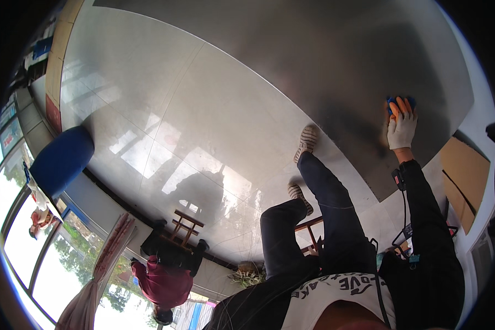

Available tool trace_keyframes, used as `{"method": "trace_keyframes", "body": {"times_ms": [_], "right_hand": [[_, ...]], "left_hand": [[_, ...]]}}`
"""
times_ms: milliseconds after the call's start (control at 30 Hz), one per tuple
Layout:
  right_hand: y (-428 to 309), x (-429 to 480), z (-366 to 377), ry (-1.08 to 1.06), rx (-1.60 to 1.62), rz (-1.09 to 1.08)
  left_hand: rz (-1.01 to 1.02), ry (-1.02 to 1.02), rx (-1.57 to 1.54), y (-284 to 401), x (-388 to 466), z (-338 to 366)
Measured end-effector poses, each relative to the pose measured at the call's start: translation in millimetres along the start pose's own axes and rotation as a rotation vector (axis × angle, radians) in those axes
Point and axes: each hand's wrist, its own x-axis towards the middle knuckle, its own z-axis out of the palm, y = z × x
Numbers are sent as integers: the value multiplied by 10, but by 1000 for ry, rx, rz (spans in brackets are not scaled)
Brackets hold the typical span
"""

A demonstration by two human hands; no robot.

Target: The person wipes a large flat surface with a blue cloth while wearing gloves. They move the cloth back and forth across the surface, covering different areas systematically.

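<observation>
In a white knit glove with orange-coated fingers, my right hand (402, 121) rests over a crumpled blue cloth (410, 102). The cloth is partly hidden under the fingers. It lies against a large dark grey, smooth sheet (354, 74), which looks like metal and bears a soft reflection below the hand. A black sleeve covers my right arm, with a small cabled device strapped near the wrist. My left hand is out of view.
Glossy tiled floor (181, 99) borders the sheet; my striped shoes (308, 140) stand beside its edge. Flattened cardboard (464, 181) lies at right. A person in a maroon top (167, 280) sits on a wooden stool (185, 227). A blue barrel (64, 161) stands near the windows.
</observation>
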Motion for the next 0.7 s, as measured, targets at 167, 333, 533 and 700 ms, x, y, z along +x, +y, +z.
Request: {"method": "trace_keyframes", "body": {"times_ms": [167,333,533,700], "right_hand": [[-292,284,-22,-2,-16,277],[-1407,1243,81,-5,-4,710],[-2183,1943,90,-58,70,784],[-2182,1951,130,-93,-3,825]], "left_hand": [[-72,3,89,89,-573,-614],[-145,-30,191,46,-1164,-1288],[-208,-175,348,-252,-1901,-2588],[-247,-351,525,-539,-2455,-4126]]}}
